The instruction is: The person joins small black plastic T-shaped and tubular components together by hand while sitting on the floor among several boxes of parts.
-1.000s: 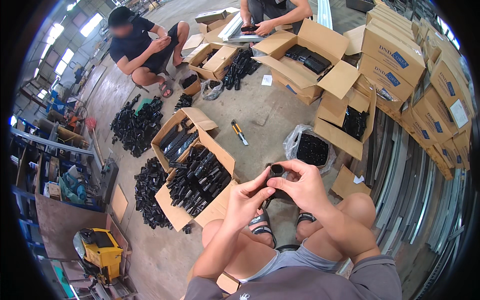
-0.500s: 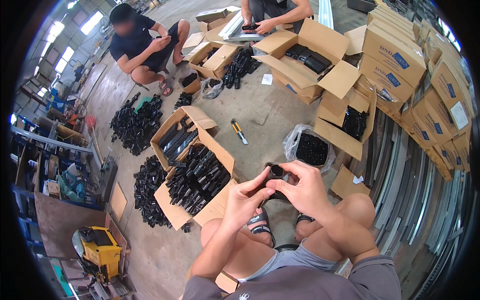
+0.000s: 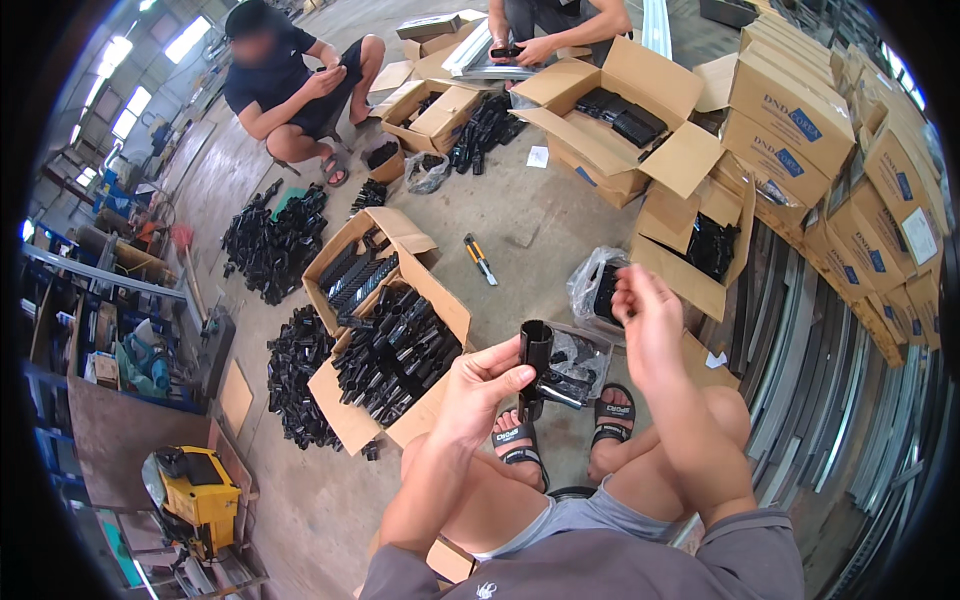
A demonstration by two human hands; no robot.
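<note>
My left hand (image 3: 480,385) grips a short black plastic tube (image 3: 535,357) and holds it upright above my sandalled feet. My right hand (image 3: 648,318) is lifted off to the right of the tube, fingers loosely curled beside a clear bag of small black parts (image 3: 592,282). Whether those fingers hold anything does not show. A second clear bag with black pieces (image 3: 578,362) lies on the floor just behind the tube. An open carton full of black tubes (image 3: 392,352) stands to my left.
Piles of black parts (image 3: 272,242) lie on the concrete floor at left. A utility knife (image 3: 481,258) lies ahead. Two people (image 3: 290,75) squat at the back among open cartons (image 3: 620,110). Stacked cartons (image 3: 830,130) and metal rails (image 3: 800,360) line the right. A yellow machine (image 3: 200,490) stands lower left.
Both hands were together on the black tube. My right hand has let go and moved up and to the right, leaving the tube in my left hand alone.
</note>
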